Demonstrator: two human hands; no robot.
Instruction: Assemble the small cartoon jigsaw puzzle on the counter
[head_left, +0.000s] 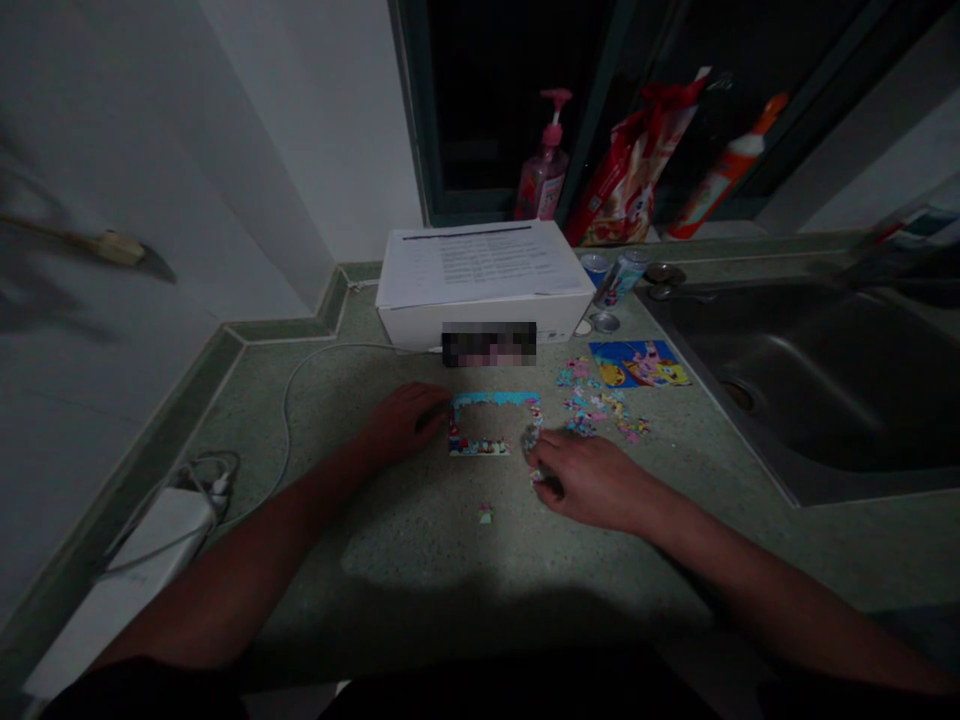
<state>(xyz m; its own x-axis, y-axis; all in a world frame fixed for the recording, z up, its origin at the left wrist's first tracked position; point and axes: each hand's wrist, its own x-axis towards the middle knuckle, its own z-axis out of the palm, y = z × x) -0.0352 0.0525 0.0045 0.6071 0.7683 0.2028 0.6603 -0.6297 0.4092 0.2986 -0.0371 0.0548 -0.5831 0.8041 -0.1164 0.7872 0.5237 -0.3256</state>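
Observation:
A partly assembled jigsaw puzzle (495, 398) lies on the counter as a rectangular border of joined pieces, with bare countertop inside. At its upper left corner rests my left hand (412, 420), fingers loosely bent and apart from the thumb, holding nothing that I can see. My right hand (589, 478) is at the lower right of the border, fingertips closed on a small puzzle piece (535, 475). One loose piece (486, 514) lies nearer to me. Several more loose pieces (600, 405) are scattered beyond my right hand, beside a blue cartoon picture card (641, 364).
Behind the puzzle stands a white box (480, 270) topped with printed paper. Cans (622, 278) stand beside it. A metal sink (795, 370) is at right. A white cable (285, 420) runs to a power strip (142, 560) at left. A pump bottle (544, 175) stands by the window.

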